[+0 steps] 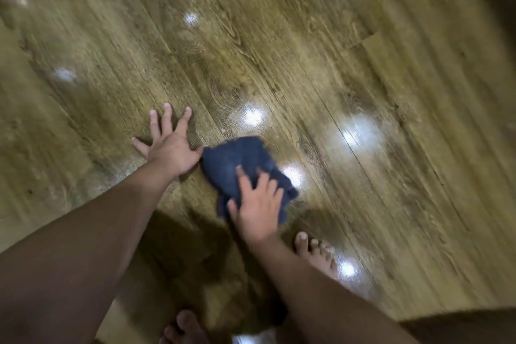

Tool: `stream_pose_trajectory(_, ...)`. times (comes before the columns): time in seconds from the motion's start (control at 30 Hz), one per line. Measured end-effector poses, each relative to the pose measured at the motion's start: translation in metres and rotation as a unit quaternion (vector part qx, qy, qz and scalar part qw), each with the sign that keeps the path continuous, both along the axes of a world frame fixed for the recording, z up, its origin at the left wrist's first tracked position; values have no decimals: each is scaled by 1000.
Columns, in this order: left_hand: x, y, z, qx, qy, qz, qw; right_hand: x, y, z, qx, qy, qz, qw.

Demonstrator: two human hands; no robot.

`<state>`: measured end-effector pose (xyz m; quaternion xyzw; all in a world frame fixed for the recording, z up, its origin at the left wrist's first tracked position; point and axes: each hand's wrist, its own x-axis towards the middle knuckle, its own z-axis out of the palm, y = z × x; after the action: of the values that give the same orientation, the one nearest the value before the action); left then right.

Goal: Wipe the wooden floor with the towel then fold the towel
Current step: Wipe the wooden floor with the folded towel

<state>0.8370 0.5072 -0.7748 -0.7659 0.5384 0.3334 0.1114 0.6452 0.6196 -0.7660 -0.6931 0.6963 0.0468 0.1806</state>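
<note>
A small dark blue towel (240,165) lies bunched on the wooden floor (307,64) near the middle of the view. My right hand (258,204) presses flat on the towel's near part, fingers spread and fairly straight. My left hand (167,145) rests flat on the bare floor just left of the towel, fingers splayed, thumb at the towel's edge. The picture is blurred by motion.
My bare right foot (315,254) stands on the floor just right of my right forearm, and my left foot (181,327) shows at the bottom edge. Bright light reflections (354,134) dot the glossy planks. A dark edge runs along the lower right corner.
</note>
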Motion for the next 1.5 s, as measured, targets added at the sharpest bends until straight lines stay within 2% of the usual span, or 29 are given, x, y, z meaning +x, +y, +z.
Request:
stream_pose_trajectory(0.13, -2, -1, 3, 25, 0, -12, 1000, 21, 51, 4, 43, -33, 141, 988)
stream_pose_trajectory(0.27, 4, -4, 6, 52, 11, -26, 998, -22, 19, -2, -11, -33, 303, 952)
stream_pose_trajectory(0.33, 9, -3, 6, 65, 9, -46, 997, -52, -5, -2, -42, -10, 327, 944)
stream_pose_trajectory(0.37, 11, -3, 5, 70, 4, -57, 996, -70, -17, -2, -48, 2, 301, 952)
stream_pose_trajectory(0.43, 13, -1, 3, 86, -7, -77, 993, -109, -38, -1, -38, 29, 188, 981)
stream_pose_trajectory(0.5, 13, -2, 1, 98, -14, -91, 991, -147, -54, 3, -16, 64, 18, 998)
stream_pose_trajectory(0.53, 13, -2, 1, 102, -16, -95, 990, -162, -60, 4, -14, 70, -82, 994)
stream_pose_trajectory(0.6, 14, -3, 0, 104, -24, -105, 989, -188, -77, 5, -22, 67, -268, 961)
stream_pose_trajectory(0.67, 15, -2, 1, 104, -39, -117, 987, -201, -97, 2, -35, 47, -398, 915)
stream_pose_trajectory(0.77, 15, -3, 4, 106, -47, -122, 986, -199, -132, -4, -44, 21, -531, 846)
stream_pose_trajectory(0.83, 15, -3, 0, 100, -37, -114, 988, -188, -148, -9, -47, 22, -569, 821)
stream_pose_trajectory(0.87, 16, -3, 0, 96, -34, -112, 988, -178, -151, -10, -48, 30, -564, 824)
stream_pose_trajectory(0.93, 17, -2, -1, 103, -32, -105, 989, -157, -148, -11, -54, 52, -504, 860)
stream_pose_trajectory(1.03, 10, -8, 1, 102, -52, -101, 988, -113, -115, -11, -74, 66, -302, 948)
stream_pose_trajectory(1.1, -10, -20, 12, 59, -43, -68, 995, -83, -87, -12, -78, 49, -171, 981)
stream_pose_trajectory(1.2, -64, -35, 24, -30, -18, -128, 991, -72, -59, -5, -55, -13, -28, 998)
stream_pose_trajectory(1.27, -96, -38, 23, 0, 25, -147, 989, -98, -56, -2, -50, -41, 17, 998)
stream_pose_trajectory(1.37, -110, -32, 4, 74, 69, -114, 988, -153, -58, -1, -41, -7, -31, 999)
stream_pose_trajectory(1.43, -105, -29, -7, 79, 68, -140, 985, -191, -62, -4, -56, 18, -137, 989)
stream_pose_trajectory(1.5, -102, -29, -10, 74, 74, -157, 982, -231, -69, -7, -73, 42, -262, 961)
